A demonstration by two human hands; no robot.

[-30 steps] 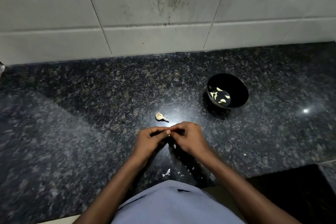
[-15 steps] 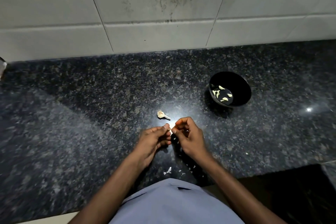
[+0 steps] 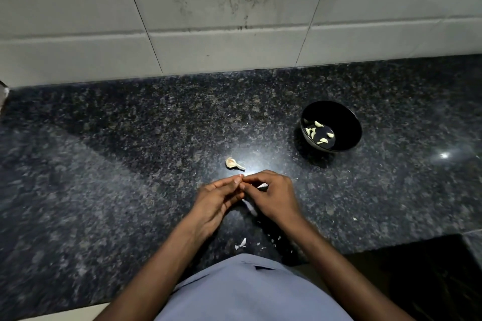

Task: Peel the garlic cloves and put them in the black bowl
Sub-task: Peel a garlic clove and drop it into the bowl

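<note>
Granite counter (image 3: 104,190), dark speckled, runs under everything; pale tiled wall (image 3: 208,8) behind at 12 o'clock.

Left to right. My left hand (image 3: 216,200) sits just below centre, fingers curled in, thumb and fingertips pinching what I judge is the garlic clove, which is hidden between the two hands, so I can't see how much skin is left on it. At 12 o'clock from that hand, near it on the counter, lies a garlic piece with stem (image 3: 234,163), apart from both hands. At 6 o'clock from the hands, loose skin flakes (image 3: 242,242) lie scattered near my blue shirt (image 3: 247,289).

My right hand (image 3: 273,195) meets the left fingertip to fingertip, fingers bent, pinching a white strip of skin (image 3: 262,185) that sticks out at its knuckles. A blurred pale strip (image 3: 249,207) shows below the hands; could be falling peel, can't tell.

Black bowl (image 3: 331,126) stands at 2 o'clock from the hands, well apart, with several peeled cloves (image 3: 317,131) already inside.

Step in hand, I judge: stripping skin. To do it well, keep the left pinch firm and low on the clove, pull the strip along its length with the right nail, rotate, and check that no papery bits cling before carrying it over to the bowl. The clove is small and slippery and could slip out.
</note>
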